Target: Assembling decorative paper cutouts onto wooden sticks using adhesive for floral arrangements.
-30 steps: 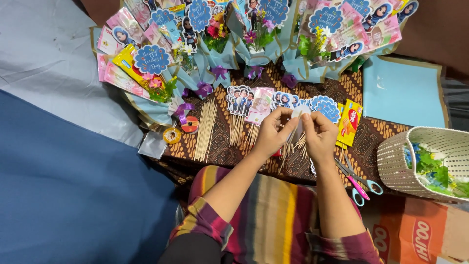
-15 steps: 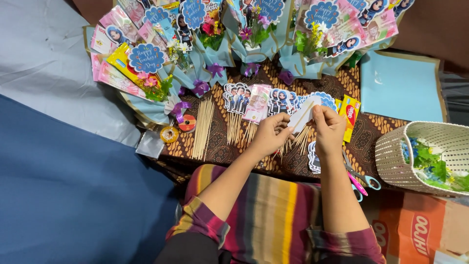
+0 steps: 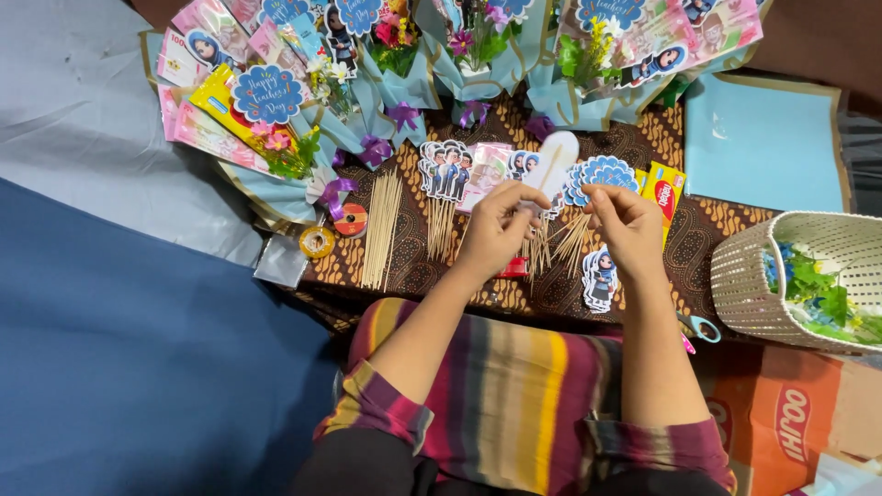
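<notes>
My left hand (image 3: 497,228) pinches a white paper cutout on a thin wooden stick (image 3: 548,167), seen from its blank back. My right hand (image 3: 627,223) hovers just right of it, thumb and fingertips pressed together on something too small to make out. Under both hands lie more cartoon-figure cutouts on sticks (image 3: 447,171) and blue scalloped tags (image 3: 602,173) on a brown batik cloth (image 3: 726,229). One loose figure cutout (image 3: 600,278) lies below my right hand.
Blue paper-wrapped bouquets (image 3: 276,119) with flowers and banknote prints line the far edge. A bundle of bare skewers (image 3: 381,228), two tape rolls (image 3: 350,219), a woven basket of greenery (image 3: 801,280), a light-blue sheet (image 3: 763,142), scissors (image 3: 695,329) and an orange box (image 3: 795,418) surround me.
My hands have parted: the left keeps the stick cutout and tilts its blank side up, while the right has drawn away to the right.
</notes>
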